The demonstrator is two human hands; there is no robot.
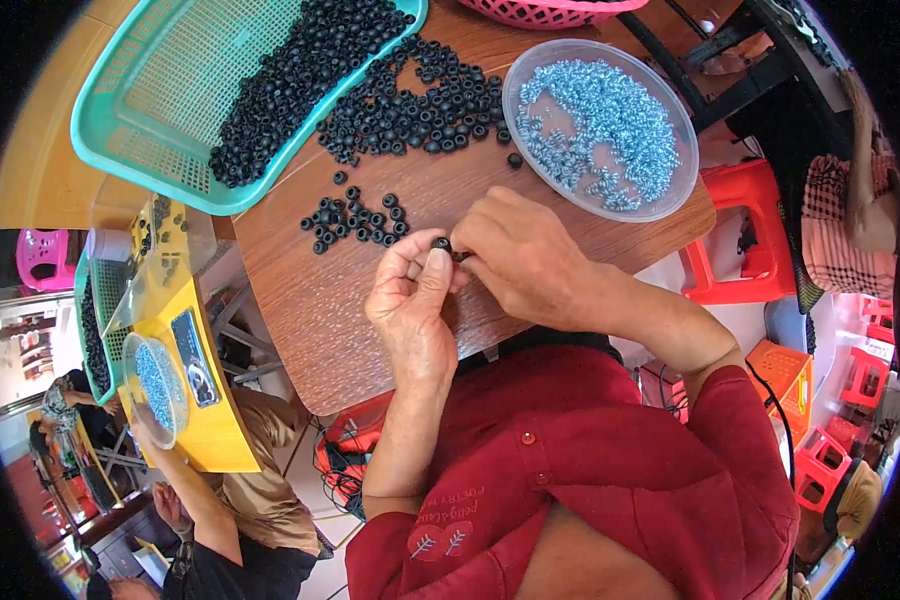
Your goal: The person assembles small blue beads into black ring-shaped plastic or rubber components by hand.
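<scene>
In the head view, one small round black bead with a hole [441,243] sits between my left thumb and index finger, so these left fingers [432,284] are pinched on it. Its hole faces up; it is squat, and I see no clear long axis. My right fingers [476,238] are bent together just beside it, on its right; a dark bit shows at their tips, but I cannot tell what they grip. The left hand is nearer to the bead.

Both hands are over the brown wood-grain surface [330,330], its near edge close to my wrists. Open room lies to the left and toward me. Beyond my left fingers is a loose group of black beads [362,236]; farther away, a bigger black heap [420,112] lies against the teal plastic basket [155,100]. Beyond my right hand stands the clear round plastic tray [560,118] of light-blue pieces [620,110].
</scene>
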